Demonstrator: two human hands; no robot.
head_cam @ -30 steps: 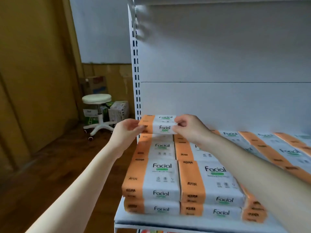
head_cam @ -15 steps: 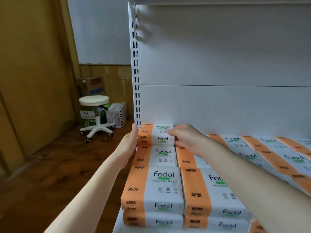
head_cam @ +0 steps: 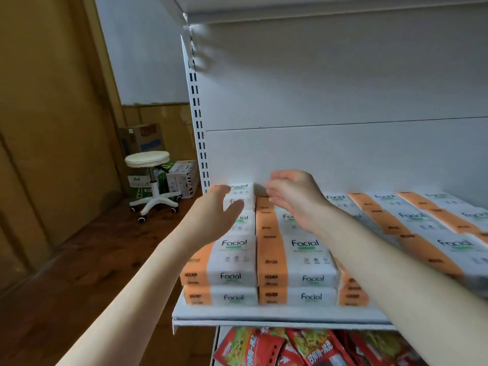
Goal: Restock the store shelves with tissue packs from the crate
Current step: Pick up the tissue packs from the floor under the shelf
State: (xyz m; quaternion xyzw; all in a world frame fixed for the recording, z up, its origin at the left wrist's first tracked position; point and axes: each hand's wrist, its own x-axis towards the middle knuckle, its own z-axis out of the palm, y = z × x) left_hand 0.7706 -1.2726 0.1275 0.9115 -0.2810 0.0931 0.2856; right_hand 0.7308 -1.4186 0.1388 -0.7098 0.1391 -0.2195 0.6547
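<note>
Orange-and-white "Facial" tissue packs (head_cam: pixel 293 260) fill a white shelf (head_cam: pixel 264 311) in rows, stacked two high at the front. One tissue pack (head_cam: pixel 241 190) lies on top at the back left corner, against the rear panel. My left hand (head_cam: pixel 214 217) hovers just in front of it, fingers relaxed and holding nothing. My right hand (head_cam: pixel 293 199) hangs above the neighbouring row with fingers loosely spread, also holding nothing. No crate is in view.
An upper shelf (head_cam: pixel 317 9) overhangs the space. Red snack bags (head_cam: pixel 290 347) fill the shelf below. To the left are a wooden floor, a white wheeled stool (head_cam: pixel 149 178) and cardboard boxes (head_cam: pixel 182 175) by the wall.
Both hands set the tissue pack down at the back left corner, let go of it, and have drawn slightly back. The camera has tilted down a little.
</note>
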